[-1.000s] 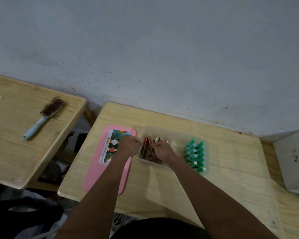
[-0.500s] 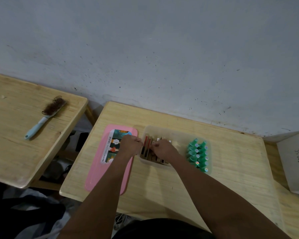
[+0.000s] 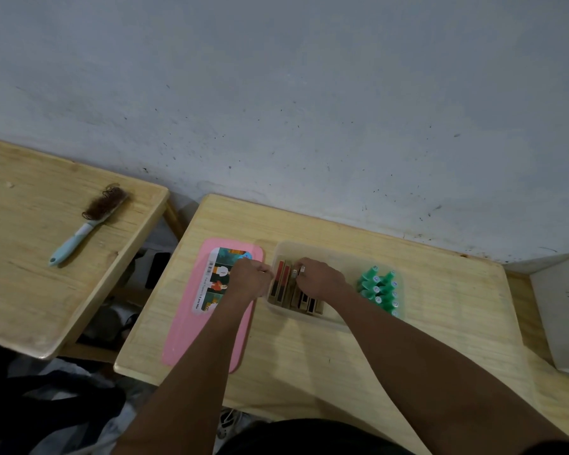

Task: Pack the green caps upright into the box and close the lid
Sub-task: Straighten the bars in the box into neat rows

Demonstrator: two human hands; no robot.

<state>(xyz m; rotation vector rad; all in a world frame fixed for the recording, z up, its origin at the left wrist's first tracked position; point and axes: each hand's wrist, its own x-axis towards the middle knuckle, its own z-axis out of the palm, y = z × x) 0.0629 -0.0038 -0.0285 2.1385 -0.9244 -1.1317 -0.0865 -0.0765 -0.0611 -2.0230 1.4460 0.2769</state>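
Green plastic caps (image 3: 379, 290) stand upright, clustered at the right end of the translucent plastic box (image 3: 309, 318), just right of the right hand (image 3: 319, 280). That hand grips flat red and brown slabs (image 3: 281, 284) inside. The left hand (image 3: 250, 279) is curled at the box's left wall, above the pink plastic lid (image 3: 184, 323); whether it holds anything cannot be told.

- A pale wooden table (image 3: 309, 356) stands against the wall, and both hands are over its far half.
- A pink lid (image 3: 184, 323) lies flat on it, label up, just left of the left hand (image 3: 252, 277) and its curled fingers (image 3: 266, 274).
- A clear plastic box (image 3: 309, 318) sits beside the lid, and the fingers of the right hand (image 3: 321, 279) are inside it.
- A second wooden table (image 3: 30, 290), well left of the fingers, carries a blue-handled brush (image 3: 89, 221).
- A white carton (image 3: 559, 316) rests on wood, well right of the fingers.
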